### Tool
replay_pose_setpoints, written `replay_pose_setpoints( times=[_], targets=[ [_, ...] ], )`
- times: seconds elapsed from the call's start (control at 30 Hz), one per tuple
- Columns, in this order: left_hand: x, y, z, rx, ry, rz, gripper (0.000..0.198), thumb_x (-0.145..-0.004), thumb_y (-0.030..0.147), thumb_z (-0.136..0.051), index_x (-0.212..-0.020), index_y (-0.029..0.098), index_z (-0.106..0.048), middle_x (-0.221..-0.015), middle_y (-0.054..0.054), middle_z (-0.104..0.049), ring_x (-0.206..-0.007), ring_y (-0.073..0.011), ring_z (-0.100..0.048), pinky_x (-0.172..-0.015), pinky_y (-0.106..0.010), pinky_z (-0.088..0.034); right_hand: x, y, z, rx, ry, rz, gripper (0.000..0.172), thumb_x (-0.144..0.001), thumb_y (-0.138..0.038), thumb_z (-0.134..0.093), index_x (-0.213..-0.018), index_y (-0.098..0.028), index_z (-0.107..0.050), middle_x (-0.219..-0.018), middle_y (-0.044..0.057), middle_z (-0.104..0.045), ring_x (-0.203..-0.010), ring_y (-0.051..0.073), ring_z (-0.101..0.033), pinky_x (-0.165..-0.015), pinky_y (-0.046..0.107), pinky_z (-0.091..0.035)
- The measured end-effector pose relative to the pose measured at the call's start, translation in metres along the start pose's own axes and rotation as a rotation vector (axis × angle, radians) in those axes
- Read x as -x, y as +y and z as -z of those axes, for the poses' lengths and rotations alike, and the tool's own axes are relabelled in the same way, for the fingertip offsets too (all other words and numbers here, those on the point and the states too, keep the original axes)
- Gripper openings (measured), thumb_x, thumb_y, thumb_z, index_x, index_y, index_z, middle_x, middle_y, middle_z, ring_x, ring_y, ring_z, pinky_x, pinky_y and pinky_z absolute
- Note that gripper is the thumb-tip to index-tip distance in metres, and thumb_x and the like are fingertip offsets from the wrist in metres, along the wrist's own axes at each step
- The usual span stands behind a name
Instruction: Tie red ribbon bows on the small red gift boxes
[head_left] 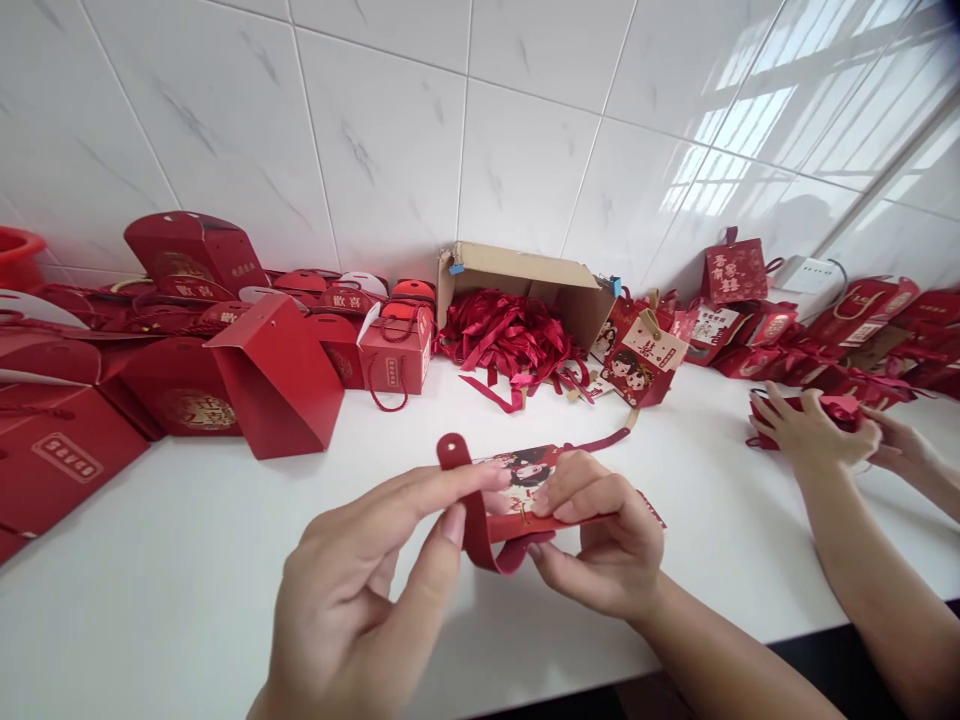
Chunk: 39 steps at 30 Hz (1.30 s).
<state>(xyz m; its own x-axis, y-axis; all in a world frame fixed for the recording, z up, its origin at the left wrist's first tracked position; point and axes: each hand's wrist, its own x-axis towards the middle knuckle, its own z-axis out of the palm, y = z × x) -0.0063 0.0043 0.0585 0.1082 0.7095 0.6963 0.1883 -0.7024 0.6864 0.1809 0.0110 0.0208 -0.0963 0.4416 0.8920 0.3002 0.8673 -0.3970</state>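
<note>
Pinching was being done up front by the left hand (pixel 367 590): its thumb and index finger were closed on a maroon strap (pixel 480 535) just below the holed tip, with the other fingers loosely bent. The printed packet (pixel 529 466) was held by the right hand (pixel 611 530), fingers folded over its top side and thumb tucked underneath by the strap's curled lower part, so a pretty snug grip. It was held just above the white table (pixel 187 610), between both hands, probably so the packet was steadied on one side while the strap could be bent on the other. How the strap was joined on couldn't really be told, since that bit was covered by fingers.

Off to the right, a red box (pixel 838 408) was gripped by a co-worker's hands (pixel 814 435), well apart from all this.

Farther back, a loose heap of red ribbons (pixel 506 335) was spilled from a cardboard box (pixel 517 262) turned on its side, presumably opened toward the worker for easy grabbing. A blue clip (pixel 616 287) was fixed at its corner, maybe to hold the flap. A printed bag (pixel 646 362) was stood beside it. Red gift boxes (pixel 277 385) were crowded along the left, likely to leave the front free, and everything was backed by a tiled wall (pixel 390 140).
</note>
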Motion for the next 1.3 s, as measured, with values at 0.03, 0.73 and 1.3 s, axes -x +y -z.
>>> replay_pose_setpoints(
  times=[0.03,0.73,1.3],
  targets=[
    [0.000,-0.001,0.001,0.035,-0.065,0.005,0.038,-0.085,0.012,-0.056,-0.111,0.037,-0.068,-0.099,0.002,-0.075,-0.081,-0.0165,-0.072,-0.071,-0.026,-0.061,0.000,0.000,0.000,-0.002,-0.001,-0.005,0.032,-0.071,-0.011,-0.072,-0.093,-0.025,-0.054,-0.076,0.002,-0.063,-0.063,0.017,-0.058,-0.058,0.034,-0.048],
    [-0.007,-0.008,-0.012,0.330,-0.249,0.467,0.024,-0.086,0.040,-0.062,-0.098,0.026,-0.077,-0.088,-0.006,-0.077,-0.075,-0.0231,-0.074,-0.064,-0.032,-0.064,0.005,0.000,0.000,-0.168,0.022,-0.162,0.032,-0.072,-0.007,-0.070,-0.093,-0.025,-0.054,-0.080,0.003,-0.062,-0.070,0.018,-0.059,-0.061,0.034,-0.052],
    [-0.008,-0.018,-0.010,0.352,-0.358,0.247,0.027,-0.076,0.004,-0.061,-0.088,0.025,-0.072,-0.093,-0.005,-0.073,-0.096,-0.0215,-0.068,-0.085,-0.034,-0.058,0.000,0.002,0.003,-0.189,0.029,-0.124,0.022,-0.082,-0.018,-0.071,-0.093,-0.025,-0.053,-0.086,0.005,-0.069,-0.077,0.018,-0.067,-0.068,0.037,-0.058]
  ],
)
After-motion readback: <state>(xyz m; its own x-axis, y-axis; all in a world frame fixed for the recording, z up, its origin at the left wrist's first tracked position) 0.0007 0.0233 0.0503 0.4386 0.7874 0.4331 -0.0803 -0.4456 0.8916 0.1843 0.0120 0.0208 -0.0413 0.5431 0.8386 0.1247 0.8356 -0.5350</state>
